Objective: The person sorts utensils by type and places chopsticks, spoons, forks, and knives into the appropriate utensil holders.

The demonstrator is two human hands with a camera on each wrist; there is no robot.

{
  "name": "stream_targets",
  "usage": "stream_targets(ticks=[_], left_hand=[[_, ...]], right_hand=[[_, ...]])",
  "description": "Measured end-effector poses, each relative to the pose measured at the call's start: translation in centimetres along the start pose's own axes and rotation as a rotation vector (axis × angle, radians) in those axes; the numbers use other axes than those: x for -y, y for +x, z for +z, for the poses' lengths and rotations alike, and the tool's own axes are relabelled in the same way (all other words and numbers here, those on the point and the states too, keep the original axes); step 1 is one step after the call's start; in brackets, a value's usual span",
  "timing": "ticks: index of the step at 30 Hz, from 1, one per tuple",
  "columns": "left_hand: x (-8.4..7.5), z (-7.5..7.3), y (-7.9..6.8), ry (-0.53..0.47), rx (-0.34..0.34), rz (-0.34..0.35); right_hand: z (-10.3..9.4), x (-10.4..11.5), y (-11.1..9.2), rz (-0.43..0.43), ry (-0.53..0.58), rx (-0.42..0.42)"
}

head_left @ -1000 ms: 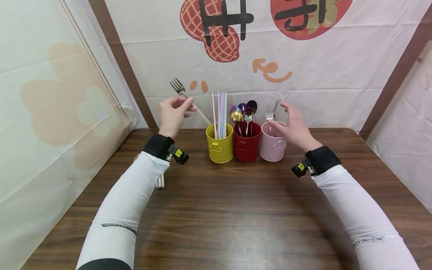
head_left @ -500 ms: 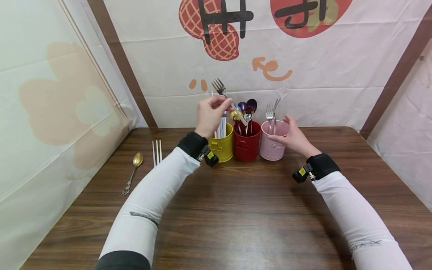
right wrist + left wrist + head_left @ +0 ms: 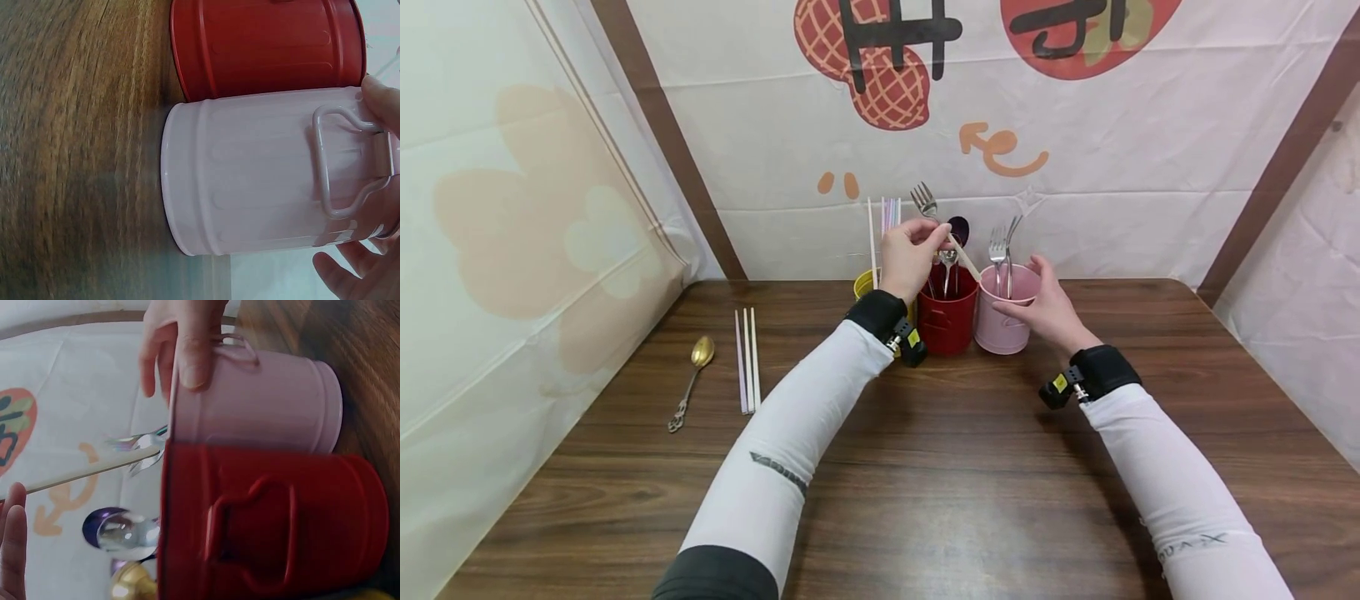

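My left hand (image 3: 908, 262) pinches a fork (image 3: 964, 257) with silver tines and a pale handle. Its tines point up and left, and its tilted handle end reaches the left rim of the pink bucket (image 3: 1002, 332). My right hand (image 3: 1051, 312) holds that bucket near the rim, thumb on the near side and fingers round the right side. In the right wrist view the thumb (image 3: 382, 103) lies by the rim above the wire handle. Two silver forks (image 3: 997, 247) stand in the pink bucket. In the left wrist view the fork handle (image 3: 94, 469) crosses toward the rim.
A red bucket (image 3: 946, 325) with several spoons (image 3: 958, 229) touches the pink one. Left of it, a yellow bucket (image 3: 862, 285) with chopsticks (image 3: 872, 237) is partly hidden by my left hand. A gold-bowled spoon (image 3: 702, 353) and loose chopsticks (image 3: 747, 362) lie on the table's left.
My left hand has carried the fork rightward, from left of the yellow bucket, past the red one, to the pink bucket's rim. My right hand has lowered slightly onto the pink bucket.
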State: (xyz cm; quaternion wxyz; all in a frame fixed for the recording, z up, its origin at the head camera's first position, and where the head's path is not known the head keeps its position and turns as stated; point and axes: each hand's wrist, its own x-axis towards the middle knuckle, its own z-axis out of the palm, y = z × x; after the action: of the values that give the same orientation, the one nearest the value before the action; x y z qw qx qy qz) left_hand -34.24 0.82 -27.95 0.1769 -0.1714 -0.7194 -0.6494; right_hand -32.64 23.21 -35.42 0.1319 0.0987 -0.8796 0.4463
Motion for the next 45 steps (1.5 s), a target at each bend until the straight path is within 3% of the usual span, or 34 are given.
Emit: stream_targets(ticks=[4, 8, 11, 14, 18, 22, 25, 29, 36, 40, 45], left_hand=[[0.6, 1.0, 0.1, 0.019, 0.014, -0.013], [1.0, 2.0, 0.0, 0.106, 0.09, -0.044], [1.1, 2.5, -0.1, 0.227, 0.179, -0.078], [1.2, 3.0, -0.2, 0.413, 0.254, -0.075], [1.3, 3.4, -0.4, 0.675, 0.303, -0.05], [1.3, 3.6, -0.5, 0.786, 0.327, -0.071], [1.1, 3.7, -0.4, 0.829, 0.323, -0.05], [0.8, 3.4, -0.4, 0.847, 0.328, -0.001], [-0.3, 1.6, -1.0, 0.762, 0.375, 0.056], [-0.8, -0.8, -2.2, 0.663, 0.351, 0.075], [-0.7, -4.8, -3.7, 0.554, 0.302, 0.089]], right_hand=[[0.2, 0.1, 0.0, 0.013, 0.008, 0.008], [0.2, 0.1, 0.1, 0.019, 0.017, 0.007], [0.3, 0.2, 0.1, 0.018, 0.012, 0.003], [0.3, 0.4, 0.2, 0.014, 0.01, 0.0], [0.3, 0.6, 0.4, -0.004, 0.008, -0.001], [0.4, 0.6, 0.5, -0.016, -0.003, 0.005], [0.3, 0.7, 0.5, -0.015, -0.012, 0.011], [0.1, 0.8, 0.4, -0.008, -0.022, 0.019], [0.0, 0.5, 0.2, -0.002, -0.026, 0.023], [-0.2, 0.6, 0.0, 0.009, -0.039, 0.042], [-0.4, 0.7, -0.2, -0.01, -0.074, 0.061]])
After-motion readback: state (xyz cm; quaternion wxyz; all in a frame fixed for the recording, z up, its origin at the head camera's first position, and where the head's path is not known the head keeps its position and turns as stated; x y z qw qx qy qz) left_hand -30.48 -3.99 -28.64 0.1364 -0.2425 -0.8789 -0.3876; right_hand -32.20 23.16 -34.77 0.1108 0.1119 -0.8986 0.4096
